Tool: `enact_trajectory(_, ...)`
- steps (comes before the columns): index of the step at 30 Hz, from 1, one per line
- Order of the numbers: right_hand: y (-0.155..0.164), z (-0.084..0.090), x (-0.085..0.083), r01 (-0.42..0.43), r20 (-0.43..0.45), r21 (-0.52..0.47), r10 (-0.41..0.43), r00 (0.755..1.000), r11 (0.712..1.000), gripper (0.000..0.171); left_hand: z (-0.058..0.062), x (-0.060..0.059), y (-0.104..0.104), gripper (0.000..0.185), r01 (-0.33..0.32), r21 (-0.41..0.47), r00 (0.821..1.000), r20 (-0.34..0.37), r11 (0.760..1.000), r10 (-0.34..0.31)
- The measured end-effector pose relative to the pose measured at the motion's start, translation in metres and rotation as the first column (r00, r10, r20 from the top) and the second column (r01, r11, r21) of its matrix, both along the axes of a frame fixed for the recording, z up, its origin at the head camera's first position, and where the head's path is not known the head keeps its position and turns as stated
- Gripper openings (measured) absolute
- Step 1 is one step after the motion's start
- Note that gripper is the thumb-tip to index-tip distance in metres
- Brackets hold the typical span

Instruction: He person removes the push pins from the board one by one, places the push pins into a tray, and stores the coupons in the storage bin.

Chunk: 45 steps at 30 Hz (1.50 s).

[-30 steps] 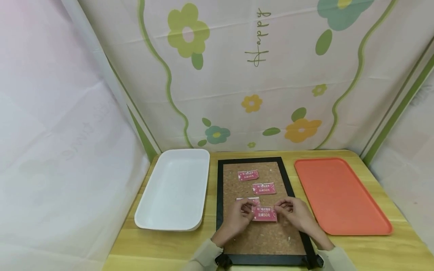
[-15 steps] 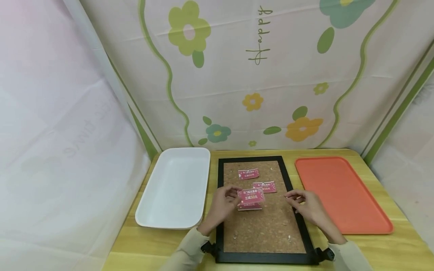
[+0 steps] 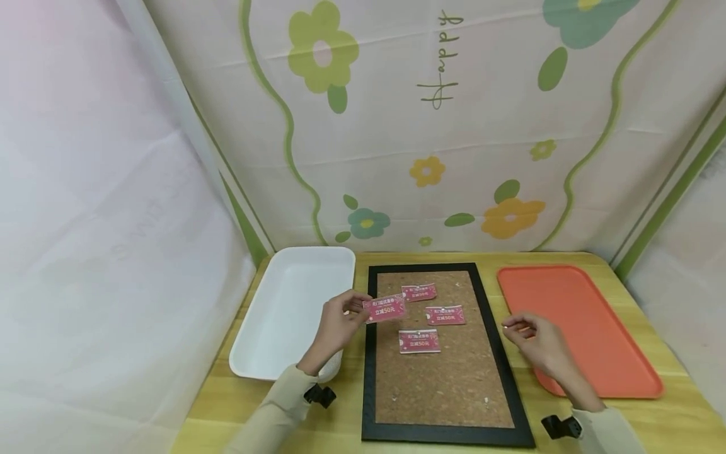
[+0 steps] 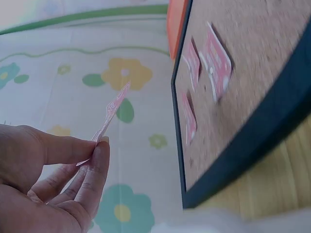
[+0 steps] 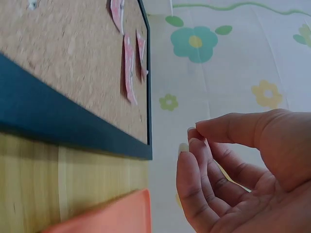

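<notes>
Progress, as far as it shows: one pink rectangular paper coupon (image 3: 386,309) is off the black-framed brown cork board (image 3: 442,391), pinched by the left hand (image 3: 339,318) mid-frame; three similar pink coupons (image 3: 420,342) are on it. Right of centre, the right hand (image 3: 539,343) has thumb and fingertips close together; whether they hold something tiny is unclear. The coupons' smaller print is illegible.

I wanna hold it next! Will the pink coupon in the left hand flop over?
The pink coupon probably won't flop much: it sticks out from the left hand with little droop. It's likely very light, since its edge looks thin.
</notes>
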State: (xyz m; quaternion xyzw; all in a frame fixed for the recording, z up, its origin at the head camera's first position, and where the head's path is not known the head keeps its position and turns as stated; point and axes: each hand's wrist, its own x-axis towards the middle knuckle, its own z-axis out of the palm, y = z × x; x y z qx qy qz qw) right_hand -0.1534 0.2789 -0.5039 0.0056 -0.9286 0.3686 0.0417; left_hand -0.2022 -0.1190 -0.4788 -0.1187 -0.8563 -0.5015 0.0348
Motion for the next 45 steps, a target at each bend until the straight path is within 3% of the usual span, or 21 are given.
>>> enact_trajectory(16,0.041,-0.008,0.003,0.055,0.065,0.030,-0.057,0.996,0.998,0.036,0.011,-0.035,-0.056,0.021,-0.159,-0.033,0.987,-0.016,0.987,0.158)
enact_trajectory(24,0.071,-0.017,0.005,0.062,0.071,0.056,-0.065,0.995,0.997,0.032,0.011,-0.052,-0.080,0.023,-0.224,-0.083,0.974,-0.007,0.971,0.225)
enact_trajectory(30,0.086,-0.023,0.007,0.067,0.103,0.068,-0.074,0.992,0.995,0.035,0.005,-0.058,-0.093,0.024,-0.254,-0.115,0.967,0.003,0.960,0.256)
enact_trajectory(45,0.115,-0.035,0.003,0.113,0.253,0.031,-0.117,0.961,0.993,0.039,-0.018,-0.095,-0.123,0.029,-0.332,-0.141,0.927,0.137,0.933,0.351)
